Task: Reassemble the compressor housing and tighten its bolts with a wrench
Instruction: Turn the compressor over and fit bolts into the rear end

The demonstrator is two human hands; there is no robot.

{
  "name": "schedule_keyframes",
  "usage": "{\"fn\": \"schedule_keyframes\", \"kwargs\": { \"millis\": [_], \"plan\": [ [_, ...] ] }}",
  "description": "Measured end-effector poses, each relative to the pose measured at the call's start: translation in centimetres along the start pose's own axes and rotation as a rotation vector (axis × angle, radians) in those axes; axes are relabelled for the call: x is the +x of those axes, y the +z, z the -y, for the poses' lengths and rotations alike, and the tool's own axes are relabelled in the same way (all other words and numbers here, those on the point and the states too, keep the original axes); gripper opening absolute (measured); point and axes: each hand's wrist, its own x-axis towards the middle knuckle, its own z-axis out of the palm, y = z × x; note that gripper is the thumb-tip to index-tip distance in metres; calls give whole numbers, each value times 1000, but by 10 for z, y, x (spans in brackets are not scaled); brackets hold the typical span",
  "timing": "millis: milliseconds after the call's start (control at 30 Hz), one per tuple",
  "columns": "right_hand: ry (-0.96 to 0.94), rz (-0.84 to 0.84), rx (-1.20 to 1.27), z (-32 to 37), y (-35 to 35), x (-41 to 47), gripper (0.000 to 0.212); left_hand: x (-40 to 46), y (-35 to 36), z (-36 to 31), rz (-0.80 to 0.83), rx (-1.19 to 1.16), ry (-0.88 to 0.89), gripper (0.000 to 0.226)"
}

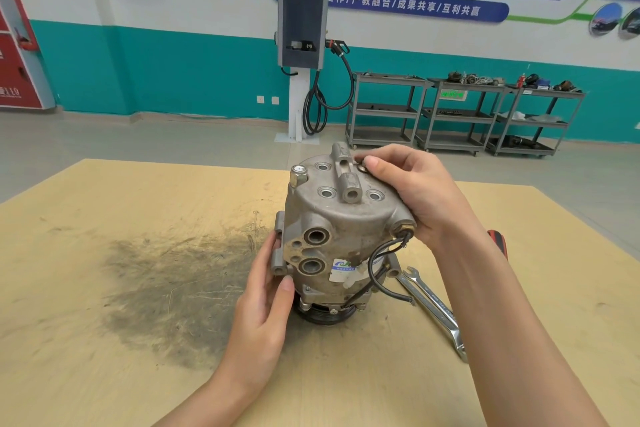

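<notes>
A grey metal compressor housing (343,222) stands upright on its black pulley in the middle of the wooden table (104,288). My left hand (266,305) rests flat against its lower left side, fingers straight along the mounting lugs. My right hand (412,191) curls over the top right of the end cover, and its fingertips pinch a bolt (363,168) seated in a hole near the far rim. Three other bolt holes in the cover are bare. A silver open-ended wrench (433,308) lies on the table to the right, beneath my right forearm.
A red and black tool handle (498,243) pokes out behind my right forearm. A dark oily stain (166,281) spreads over the table left of the compressor. Black wires (377,270) hang from the housing's right side. Grey carts (460,114) and a charging post (301,55) stand by the far wall.
</notes>
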Motion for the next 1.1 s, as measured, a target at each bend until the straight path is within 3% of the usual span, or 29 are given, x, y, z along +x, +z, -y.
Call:
{"fn": "schedule_keyframes", "kwargs": {
  "millis": [167,233,367,500,600,700,800,967,1100],
  "plan": [
    [-8,-43,12,0,1,0,10,0,0,1,0,4,2,60],
    [5,-15,38,0,-1,0,4,0,0,2,2,4,2,60],
    [30,42,55,1,-4,0,13,1,0,2,9,9,5,61],
    [27,-7,5,2,1,1,2,0,-2,3,14,18,4,60],
    [24,-39,0,1,2,2,9,0,-2,3,18,20,10,60],
    [44,19,53,3,-1,1,2,1,-1,3,13,23,13,59],
    [59,87,67,4,-4,1,12,1,-1,3,11,28,18,59],
    [37,-5,-10,4,2,1,11,1,-1,3,12,14,15,59],
    [79,-6,63,5,1,1,10,1,-1,3,10,14,14,59]
  ]
}}
